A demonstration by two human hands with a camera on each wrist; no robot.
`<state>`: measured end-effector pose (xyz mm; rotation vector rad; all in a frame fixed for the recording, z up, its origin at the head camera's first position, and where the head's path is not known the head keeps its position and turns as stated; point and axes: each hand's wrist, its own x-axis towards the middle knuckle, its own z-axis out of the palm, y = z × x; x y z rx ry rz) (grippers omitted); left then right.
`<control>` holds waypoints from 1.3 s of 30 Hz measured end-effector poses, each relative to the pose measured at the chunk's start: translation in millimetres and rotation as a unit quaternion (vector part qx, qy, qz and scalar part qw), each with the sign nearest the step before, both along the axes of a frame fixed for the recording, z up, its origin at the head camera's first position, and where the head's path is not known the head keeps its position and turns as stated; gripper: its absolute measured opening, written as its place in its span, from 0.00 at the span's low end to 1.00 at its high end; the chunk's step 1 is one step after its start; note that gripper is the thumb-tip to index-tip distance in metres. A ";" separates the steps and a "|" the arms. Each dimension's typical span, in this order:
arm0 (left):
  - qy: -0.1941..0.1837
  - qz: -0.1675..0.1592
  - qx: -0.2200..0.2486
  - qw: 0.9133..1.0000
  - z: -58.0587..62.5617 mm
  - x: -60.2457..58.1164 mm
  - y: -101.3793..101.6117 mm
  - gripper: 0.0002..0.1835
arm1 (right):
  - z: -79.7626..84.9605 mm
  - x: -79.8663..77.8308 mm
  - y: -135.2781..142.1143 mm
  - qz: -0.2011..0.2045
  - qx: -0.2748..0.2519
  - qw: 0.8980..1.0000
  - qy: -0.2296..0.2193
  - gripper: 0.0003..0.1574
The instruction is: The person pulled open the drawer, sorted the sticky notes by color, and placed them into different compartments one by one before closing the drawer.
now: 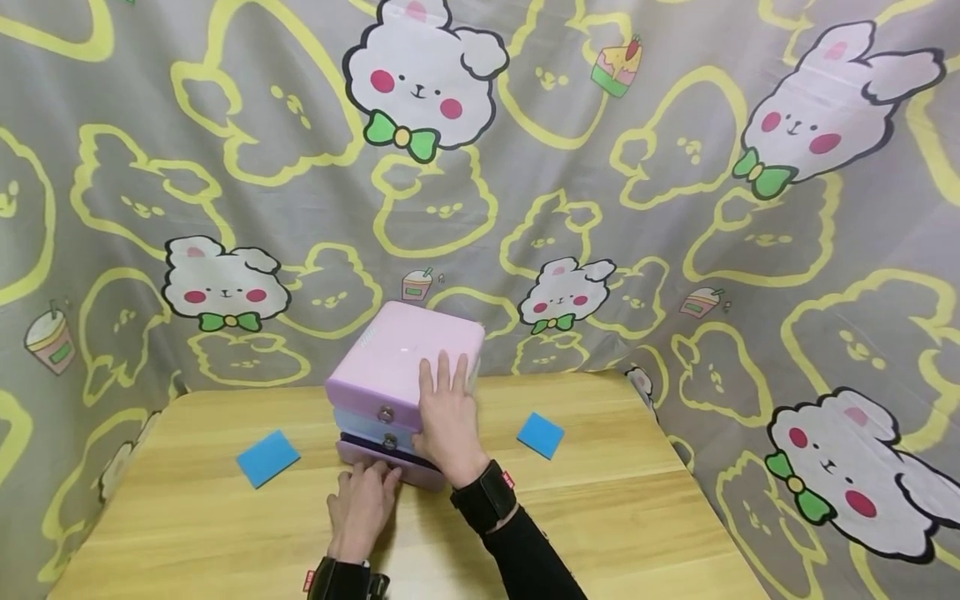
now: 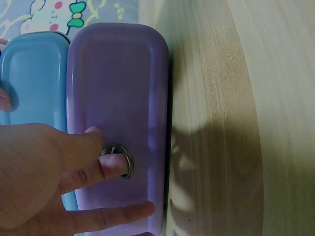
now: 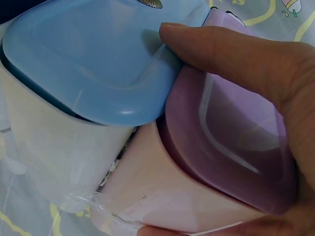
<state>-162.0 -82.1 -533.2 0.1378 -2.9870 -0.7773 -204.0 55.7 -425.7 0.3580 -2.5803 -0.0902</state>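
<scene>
Standing near the back edge of the table [image 1: 615,500], about midway between its back corners, is a small box [image 1: 375,358] with three stacked drawers fronted in purple, blue and purple. The bottom drawer [image 2: 118,88] sits a little forward, a dark gap above it. There the left hand [image 1: 362,508] has its index finger hooked in the ring [image 2: 130,164], thumb just beside it, other fingers loosely spread. The right hand [image 1: 450,421] rests over the box's upper front edge, towards the right: fingers spread on the pink top [image 1: 427,321], thumb down against the blue drawer [image 3: 98,59]. A blue card [image 1: 267,458] lies towards the table's back left corner, a second card [image 1: 540,435] towards the back right. A rabbit-print curtain [image 1: 450,275] hangs behind.

The box looks like glossy, hard plastic, so probably light, stiff and rather slippery; with nothing bracing it, a tug would likely make it slide or tip. The ring seems the best hold, drawn level; the top suits a steadying palm. Its walls look thin and might crack if squeezed hard.
</scene>
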 end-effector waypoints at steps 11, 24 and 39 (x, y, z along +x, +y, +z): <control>0.009 -0.006 -0.009 1.000 3.9 -3.0 -3.8 0.17 | 0.7 -4.2 0.3 0.001 -0.008 1.000 -0.007 0.76; 0.026 0.003 0.023 0.999 0.9 -6.1 -4.5 0.30 | 6.5 -4.3 0.7 0.012 -0.020 1.000 -0.015 0.75; 0.017 0.051 0.052 0.997 1.7 -11.3 -0.6 0.39 | 2.7 -3.7 0.2 0.006 -0.017 1.000 -0.016 0.75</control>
